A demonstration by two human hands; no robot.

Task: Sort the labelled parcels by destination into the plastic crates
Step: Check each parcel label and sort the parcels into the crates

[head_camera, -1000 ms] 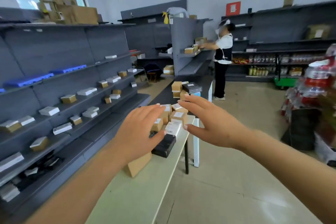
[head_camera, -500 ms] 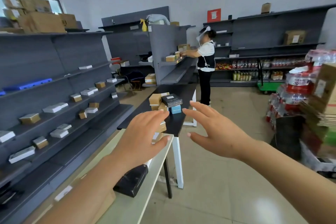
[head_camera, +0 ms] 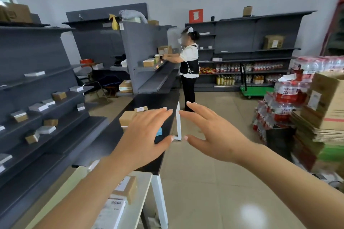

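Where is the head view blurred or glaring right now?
Head view: motion blur smears the stacked cartons at the right edge; a ceiling-light glare spot sits on the floor; shelf lines bow from the wide lens; both hands, left and right, stay fairly sharp.

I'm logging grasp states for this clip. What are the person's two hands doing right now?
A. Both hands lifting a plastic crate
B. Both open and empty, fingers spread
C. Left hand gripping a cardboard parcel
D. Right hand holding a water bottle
B: the left hand and the right hand both hover open with spread fingers above the black table, holding nothing.
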